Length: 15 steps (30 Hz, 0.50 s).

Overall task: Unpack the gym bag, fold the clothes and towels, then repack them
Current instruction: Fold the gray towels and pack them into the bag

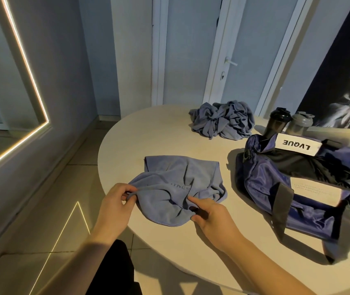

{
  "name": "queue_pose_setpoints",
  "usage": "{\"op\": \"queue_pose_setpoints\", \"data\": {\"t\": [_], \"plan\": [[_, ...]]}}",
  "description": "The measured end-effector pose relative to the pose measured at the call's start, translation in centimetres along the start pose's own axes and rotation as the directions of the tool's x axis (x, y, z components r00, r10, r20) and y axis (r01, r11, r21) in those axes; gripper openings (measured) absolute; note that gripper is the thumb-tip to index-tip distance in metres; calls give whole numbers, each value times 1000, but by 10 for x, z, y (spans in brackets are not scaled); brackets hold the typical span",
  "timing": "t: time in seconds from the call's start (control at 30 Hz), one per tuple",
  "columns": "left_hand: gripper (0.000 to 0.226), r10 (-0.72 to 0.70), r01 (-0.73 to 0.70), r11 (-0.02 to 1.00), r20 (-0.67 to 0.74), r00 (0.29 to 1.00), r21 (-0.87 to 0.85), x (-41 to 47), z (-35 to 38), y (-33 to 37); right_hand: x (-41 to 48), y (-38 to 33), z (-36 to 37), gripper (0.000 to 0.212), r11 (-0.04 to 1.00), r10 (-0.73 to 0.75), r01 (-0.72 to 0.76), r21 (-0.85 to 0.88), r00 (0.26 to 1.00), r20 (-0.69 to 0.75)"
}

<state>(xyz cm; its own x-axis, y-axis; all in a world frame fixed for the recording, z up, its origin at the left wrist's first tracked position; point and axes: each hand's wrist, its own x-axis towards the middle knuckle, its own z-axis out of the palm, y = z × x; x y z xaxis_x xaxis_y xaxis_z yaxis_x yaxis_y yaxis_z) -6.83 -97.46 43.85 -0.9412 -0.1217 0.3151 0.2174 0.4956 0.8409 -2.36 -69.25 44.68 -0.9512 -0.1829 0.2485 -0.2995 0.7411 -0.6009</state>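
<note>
Head view is showing the blue-grey towel [182, 184] lying on the near part of the round, pale worktop [148, 137]. Its far half is sitting fairly flat, and its near half is bunching into folds right between the two hands. The left hand [114, 204] is working at the towel's near left corner, where its fingers [127, 195] are curling in and pinching the hem against the thumb. The right hand [210, 216] is coming in at the near right edge. Its forefinger is lying on top of the cloth and its thumb is tucking in at the hem, so it is nipping a fold there, with the other fingers curling beneath. Both hands are clamping on the same towel, and the rumpled cloth is sagging between them.

Just to the right, the purple gym bag [276, 188] is lying on its side on the worktop, well clear of the towel, showing a white label and a dark strap. Behind it, two shaker bottles are standing upright side by side, a dark one [276, 122] and a grey one [299, 122]. Farther back, a crumpled heap of blue-grey cloth [223, 122] is sitting near the worktop's far edge.
</note>
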Motion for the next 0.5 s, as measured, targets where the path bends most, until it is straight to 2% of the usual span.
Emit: {"op": "queue_pose_setpoints", "data": {"t": [0.13,0.23,0.3,0.4,0.5], "plan": [[26,6,-7,1000,-5,1000,-26,5,-5,5,10,-4,-12,42,999,4,-1,35,996,-93],[24,0,-1,999,-18,1000,-36,11,-13,17,17,-17,-53,43,996,57,-46,81,989,-137],[19,-13,12,998,-8,1000,-58,13,-16,26,19,-22,-82,43,999,40,-35,38,990,-135],[20,-11,16,999,83,997,-51,11,-20,33,11,-20,-105,43,999,31,-28,44,997,-72],[27,-16,7,999,270,963,35,1,-20,29,-6,-6,-96,43,994,92,-85,-65,990,108]]}}
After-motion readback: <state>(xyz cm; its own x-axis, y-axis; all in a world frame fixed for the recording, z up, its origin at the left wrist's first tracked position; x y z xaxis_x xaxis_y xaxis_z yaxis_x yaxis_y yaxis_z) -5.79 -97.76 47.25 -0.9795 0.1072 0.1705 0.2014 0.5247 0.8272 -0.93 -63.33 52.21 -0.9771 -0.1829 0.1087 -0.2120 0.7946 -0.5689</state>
